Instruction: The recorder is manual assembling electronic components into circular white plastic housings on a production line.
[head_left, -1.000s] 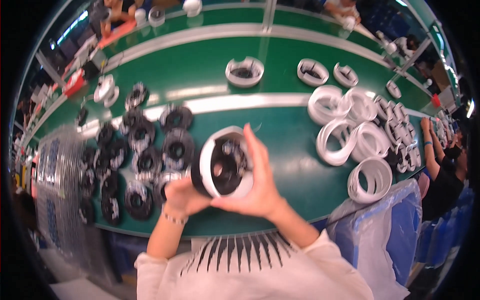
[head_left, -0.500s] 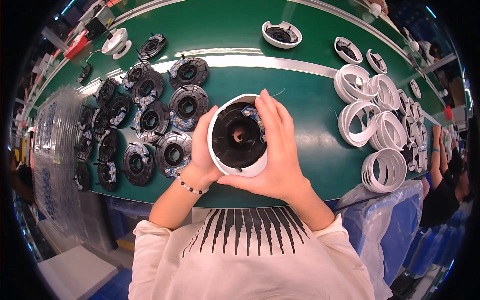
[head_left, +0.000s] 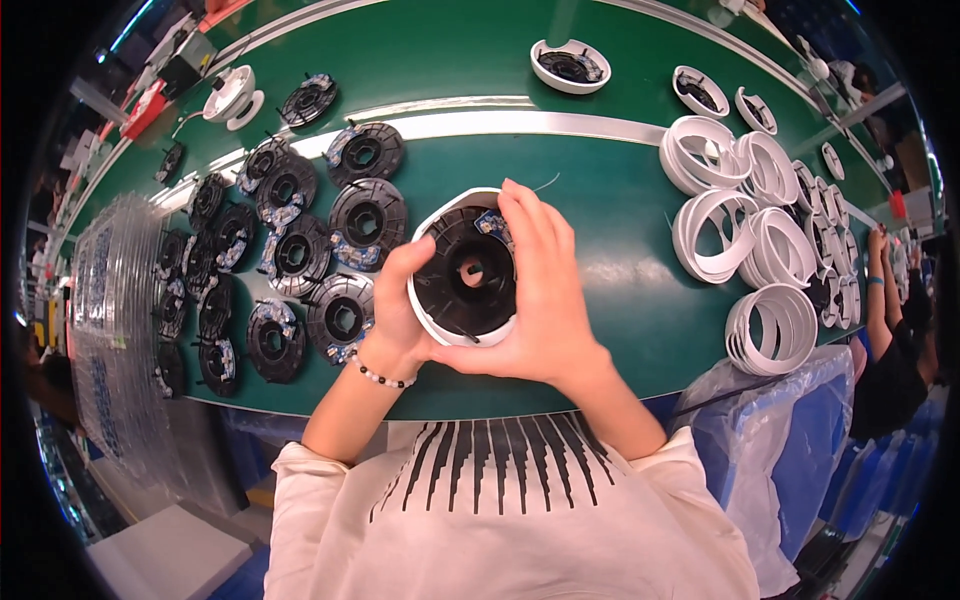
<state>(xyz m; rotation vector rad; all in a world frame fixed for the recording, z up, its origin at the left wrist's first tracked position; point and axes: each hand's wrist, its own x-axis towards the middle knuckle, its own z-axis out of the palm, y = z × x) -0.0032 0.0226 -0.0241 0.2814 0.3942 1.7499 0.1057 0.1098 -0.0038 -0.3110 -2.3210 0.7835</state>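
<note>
Head view, looking down. Nearest the viewer, the left hand [head_left: 397, 315] and the right hand [head_left: 545, 295] are both clamped around a round assembly [head_left: 466, 270]: a black disc seated inside a white ring housing, held just above the near part of the green surface [head_left: 600, 200]. The left thumb lies across the black disc's left rim; the right fingers [head_left: 525, 215] curl over its upper right edge, beside a small blue-and-white component. A beaded bracelet [head_left: 380, 375] circles the left wrist.

To the left of the hands, black discs [head_left: 300, 250] lie flat in loose rows, several touching. Beyond these, at the far left edge, stands a stack of clear plastic trays [head_left: 110, 310]. To the right, empty white rings [head_left: 745, 205] are heaped together, overlapping, with one ring pile [head_left: 775, 330] nearest the surface's front edge. Farther back, a finished white housing [head_left: 570, 65] rests alone. At the right rim, another person's forearm [head_left: 880, 290] reaches toward the surface.
</note>
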